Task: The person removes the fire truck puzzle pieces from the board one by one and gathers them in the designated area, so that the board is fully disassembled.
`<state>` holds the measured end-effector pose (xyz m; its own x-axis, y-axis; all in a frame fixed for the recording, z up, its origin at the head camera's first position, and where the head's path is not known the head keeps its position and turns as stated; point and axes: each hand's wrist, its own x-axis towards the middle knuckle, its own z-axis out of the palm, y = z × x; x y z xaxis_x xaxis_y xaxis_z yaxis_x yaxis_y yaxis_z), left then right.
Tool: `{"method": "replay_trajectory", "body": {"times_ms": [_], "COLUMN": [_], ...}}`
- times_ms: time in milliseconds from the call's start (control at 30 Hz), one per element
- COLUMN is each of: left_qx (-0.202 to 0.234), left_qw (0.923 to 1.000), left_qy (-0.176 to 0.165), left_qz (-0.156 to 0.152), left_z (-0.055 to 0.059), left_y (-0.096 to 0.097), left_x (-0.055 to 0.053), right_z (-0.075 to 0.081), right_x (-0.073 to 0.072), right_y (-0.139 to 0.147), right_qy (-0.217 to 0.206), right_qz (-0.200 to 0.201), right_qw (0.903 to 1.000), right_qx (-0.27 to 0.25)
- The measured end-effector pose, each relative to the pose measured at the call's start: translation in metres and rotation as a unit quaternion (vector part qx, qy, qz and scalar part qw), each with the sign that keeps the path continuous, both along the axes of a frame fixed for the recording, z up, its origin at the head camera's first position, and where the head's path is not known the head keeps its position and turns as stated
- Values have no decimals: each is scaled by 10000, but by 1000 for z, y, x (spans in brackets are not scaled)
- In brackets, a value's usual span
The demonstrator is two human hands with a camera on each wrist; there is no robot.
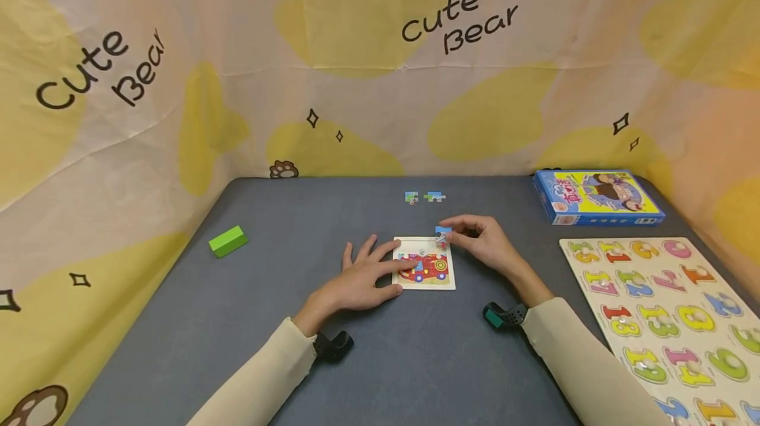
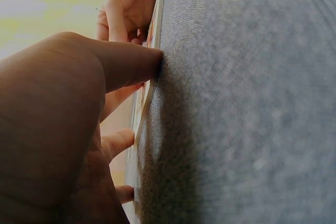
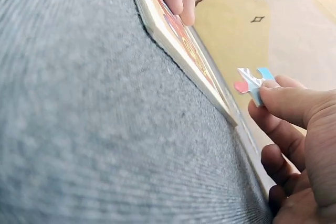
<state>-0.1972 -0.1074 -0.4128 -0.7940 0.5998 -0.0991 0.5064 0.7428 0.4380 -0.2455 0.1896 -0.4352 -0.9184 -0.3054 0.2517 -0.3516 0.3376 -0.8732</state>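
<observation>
A small puzzle board (image 1: 425,285) with a white frame and a red car picture lies flat on the grey table. My left hand (image 1: 361,281) rests on its left side with fingers spread, some on the picture and the thumb at the near left edge. Over the board's far right corner, my right hand (image 1: 483,241) pinches a puzzle piece (image 3: 253,84) between thumb and index finger. This piece is light blue and white with a pink knob, and in the right wrist view it is raised off the board. The upper strip of the board shows bare backing.
Two loose puzzle pieces (image 1: 435,196) lie beyond the board. A green block (image 1: 228,241) sits at the left. On the right are a blue and yellow box (image 1: 600,197) and a large number board (image 1: 584,268). A patterned cloth (image 1: 368,83) hangs behind the table.
</observation>
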Motion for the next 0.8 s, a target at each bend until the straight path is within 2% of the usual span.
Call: {"method": "replay_trajectory", "body": {"times_ms": [200,467,800], "left_qx": [6,36,75], "left_qw": [10000,10000,10000], "left_qy": [44,40,49], "left_qz": [-5,-29,-19], "left_z": [-2,-1,1], "left_y": [-1,-1,0], "left_x": [-1,1,2], "right_z": [-2,-2,-3], "right_x": [-6,-14,-34], "right_y": [6,16,27], "right_qy": [86,-4,102], "right_qz": [-211,-574,-864], "right_qw": [9997,9983,9960], "right_qx": [19,25,185]}}
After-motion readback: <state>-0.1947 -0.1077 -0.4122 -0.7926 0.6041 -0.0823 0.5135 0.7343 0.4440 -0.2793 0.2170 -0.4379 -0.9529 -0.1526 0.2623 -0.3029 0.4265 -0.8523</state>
